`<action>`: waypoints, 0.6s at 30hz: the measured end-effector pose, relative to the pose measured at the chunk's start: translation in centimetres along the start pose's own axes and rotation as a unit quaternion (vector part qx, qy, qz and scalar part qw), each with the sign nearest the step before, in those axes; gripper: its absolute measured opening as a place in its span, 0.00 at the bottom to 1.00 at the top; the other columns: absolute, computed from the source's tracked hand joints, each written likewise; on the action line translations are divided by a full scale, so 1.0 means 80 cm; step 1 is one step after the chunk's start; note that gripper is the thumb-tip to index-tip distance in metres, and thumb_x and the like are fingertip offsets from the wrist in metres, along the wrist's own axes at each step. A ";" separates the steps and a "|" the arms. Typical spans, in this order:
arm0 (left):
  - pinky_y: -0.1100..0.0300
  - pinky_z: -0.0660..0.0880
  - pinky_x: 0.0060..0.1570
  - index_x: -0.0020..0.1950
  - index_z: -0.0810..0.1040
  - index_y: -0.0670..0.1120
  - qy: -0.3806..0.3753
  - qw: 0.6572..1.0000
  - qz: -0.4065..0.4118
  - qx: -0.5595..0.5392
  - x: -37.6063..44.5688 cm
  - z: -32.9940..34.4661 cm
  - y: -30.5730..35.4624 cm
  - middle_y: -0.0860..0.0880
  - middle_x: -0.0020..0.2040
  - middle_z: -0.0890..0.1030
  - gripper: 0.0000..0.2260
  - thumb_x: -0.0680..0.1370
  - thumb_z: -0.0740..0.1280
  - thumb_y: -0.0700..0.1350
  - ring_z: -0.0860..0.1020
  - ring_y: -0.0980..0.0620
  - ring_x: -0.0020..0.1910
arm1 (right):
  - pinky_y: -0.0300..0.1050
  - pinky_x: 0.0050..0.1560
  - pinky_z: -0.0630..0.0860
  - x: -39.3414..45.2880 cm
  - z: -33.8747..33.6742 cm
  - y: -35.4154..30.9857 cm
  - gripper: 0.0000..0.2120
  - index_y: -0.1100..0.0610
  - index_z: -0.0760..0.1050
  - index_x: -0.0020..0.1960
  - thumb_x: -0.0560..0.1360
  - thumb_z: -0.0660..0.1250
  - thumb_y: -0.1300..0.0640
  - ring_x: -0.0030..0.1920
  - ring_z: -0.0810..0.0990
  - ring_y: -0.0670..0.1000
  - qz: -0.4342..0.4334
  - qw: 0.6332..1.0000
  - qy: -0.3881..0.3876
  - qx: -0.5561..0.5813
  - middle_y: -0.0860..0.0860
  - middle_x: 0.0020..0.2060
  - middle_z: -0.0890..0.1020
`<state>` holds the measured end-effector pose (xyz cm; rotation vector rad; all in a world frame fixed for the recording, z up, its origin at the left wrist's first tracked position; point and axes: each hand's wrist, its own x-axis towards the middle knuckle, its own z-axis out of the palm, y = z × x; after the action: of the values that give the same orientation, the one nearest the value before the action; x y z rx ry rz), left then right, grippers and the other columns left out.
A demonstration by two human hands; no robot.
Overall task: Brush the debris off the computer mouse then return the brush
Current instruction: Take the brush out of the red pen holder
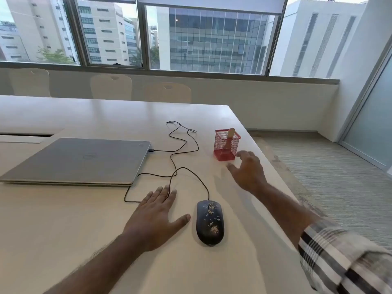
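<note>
Checked sleeve (339, 257) covers the right forearm nearest the lens. Speckled with pale debris, the dark computer mouse (210, 222) lies on the white worktop (63, 219). Just left of the mouse, the left hand (157, 215) lies flat, fingers spread, holding nothing. Beyond the mouse and to its right, the right hand (248, 170) hovers open and empty, near a red mesh holder (226, 145) with the wooden brush (230, 137) upright inside. Its cable (184, 145) snakes to a closed laptop (78, 160) at far left.
</note>
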<state>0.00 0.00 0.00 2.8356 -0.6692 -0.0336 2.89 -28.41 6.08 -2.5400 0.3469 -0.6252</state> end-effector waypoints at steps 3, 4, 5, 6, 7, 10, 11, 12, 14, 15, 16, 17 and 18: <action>0.60 0.35 0.77 0.82 0.40 0.55 0.007 1.000 0.009 0.011 0.000 0.003 -0.003 0.55 0.83 0.40 0.43 0.73 0.42 0.77 0.38 0.59 0.80 | 0.55 0.61 0.74 0.037 -0.002 -0.006 0.22 0.60 0.75 0.65 0.76 0.70 0.50 0.61 0.76 0.60 0.026 0.999 0.019 0.022 0.59 0.59 0.79; 0.60 0.35 0.77 0.82 0.40 0.55 0.015 1.000 0.008 0.012 0.001 0.004 -0.005 0.55 0.83 0.40 0.43 0.74 0.43 0.77 0.38 0.59 0.80 | 0.56 0.61 0.74 0.049 -0.008 -0.012 0.21 0.60 0.74 0.65 0.76 0.70 0.50 0.61 0.76 0.61 0.037 0.999 0.020 0.026 0.59 0.59 0.79; 0.60 0.35 0.76 0.82 0.40 0.55 0.014 1.000 0.008 0.009 0.001 0.004 -0.005 0.55 0.83 0.39 0.43 0.74 0.43 0.77 0.37 0.59 0.80 | 0.56 0.62 0.74 0.062 -0.007 -0.014 0.21 0.61 0.74 0.65 0.76 0.69 0.51 0.62 0.76 0.61 0.041 0.998 0.024 0.033 0.59 0.59 0.78; 0.60 0.35 0.76 0.82 0.40 0.56 0.012 1.000 0.010 0.011 0.000 0.004 -0.003 0.55 0.83 0.39 0.43 0.73 0.43 0.77 0.37 0.60 0.80 | 0.55 0.63 0.74 0.071 -0.006 -0.016 0.22 0.60 0.73 0.66 0.76 0.69 0.52 0.63 0.75 0.61 0.045 0.998 0.025 0.040 0.59 0.60 0.78; 0.60 0.35 0.76 0.82 0.39 0.56 0.012 1.000 0.011 0.014 0.000 0.004 -0.003 0.55 0.83 0.39 0.44 0.73 0.42 0.77 0.37 0.60 0.80 | 0.54 0.64 0.73 0.081 -0.006 -0.017 0.22 0.60 0.73 0.67 0.76 0.69 0.53 0.64 0.75 0.61 0.046 0.997 0.029 0.048 0.59 0.61 0.78; 0.61 0.34 0.75 0.82 0.39 0.56 0.020 1.000 0.010 0.015 0.000 0.003 -0.005 0.55 0.83 0.39 0.45 0.71 0.41 0.78 0.37 0.60 0.80 | 0.53 0.67 0.72 0.106 -0.001 -0.023 0.24 0.59 0.71 0.71 0.76 0.68 0.55 0.65 0.75 0.61 0.053 0.996 0.022 0.068 0.60 0.64 0.77; 0.61 0.34 0.75 0.82 0.39 0.56 0.021 1.000 0.010 0.014 0.000 0.003 -0.005 0.55 0.83 0.39 0.45 0.71 0.40 0.78 0.37 0.60 0.80 | 0.53 0.68 0.72 0.114 0.001 -0.025 0.25 0.58 0.70 0.72 0.77 0.67 0.55 0.66 0.75 0.61 0.063 0.995 0.013 0.078 0.60 0.66 0.76; 0.61 0.34 0.75 0.82 0.39 0.56 0.022 1.000 0.009 0.014 0.000 0.004 -0.004 0.55 0.83 0.39 0.45 0.71 0.40 0.78 0.37 0.60 0.80 | 0.53 0.68 0.71 0.119 0.002 -0.027 0.25 0.57 0.69 0.73 0.77 0.66 0.55 0.66 0.75 0.61 0.076 0.993 0.000 0.085 0.60 0.67 0.75; 0.60 0.34 0.75 0.82 0.39 0.56 0.019 1.000 0.007 0.012 0.000 0.003 -0.004 0.55 0.83 0.39 0.45 0.71 0.40 0.78 0.37 0.60 0.80 | 0.53 0.67 0.73 0.128 0.006 -0.029 0.22 0.55 0.72 0.71 0.77 0.65 0.56 0.66 0.75 0.60 0.090 0.992 -0.020 0.085 0.59 0.66 0.76; 0.60 0.35 0.76 0.82 0.39 0.56 0.018 1.000 0.006 0.012 0.000 0.003 -0.004 0.55 0.83 0.39 0.45 0.71 0.40 0.78 0.37 0.60 0.80 | 0.53 0.65 0.74 0.131 0.007 -0.029 0.19 0.54 0.75 0.67 0.77 0.66 0.56 0.64 0.77 0.60 0.091 0.993 -0.024 0.078 0.59 0.64 0.77; 0.60 0.35 0.76 0.82 0.39 0.56 0.019 1.000 0.006 0.011 0.000 0.004 -0.004 0.55 0.83 0.39 0.45 0.71 0.41 0.78 0.37 0.59 0.80 | 0.53 0.63 0.76 0.133 0.009 -0.029 0.15 0.54 0.79 0.62 0.76 0.66 0.55 0.61 0.78 0.60 0.091 0.993 -0.025 0.072 0.58 0.62 0.79; 0.60 0.35 0.76 0.82 0.39 0.56 0.018 1.000 0.006 0.011 0.000 0.004 -0.004 0.55 0.83 0.39 0.45 0.71 0.41 0.78 0.37 0.59 0.80 | 0.51 0.60 0.78 0.135 0.011 -0.028 0.12 0.54 0.82 0.57 0.76 0.67 0.54 0.58 0.80 0.60 0.092 0.993 -0.023 0.074 0.58 0.59 0.81; 0.60 0.35 0.76 0.82 0.39 0.56 0.017 1.000 0.006 0.012 0.000 0.004 -0.004 0.55 0.83 0.40 0.45 0.72 0.41 0.78 0.37 0.59 0.80 | 0.49 0.56 0.79 0.135 0.012 -0.027 0.10 0.54 0.83 0.54 0.76 0.68 0.53 0.55 0.81 0.59 0.093 0.992 -0.020 0.081 0.57 0.56 0.83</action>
<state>0.16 0.22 -0.43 2.8475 -0.6839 0.0254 12.95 -30.00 10.44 -2.3299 0.4920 -0.5087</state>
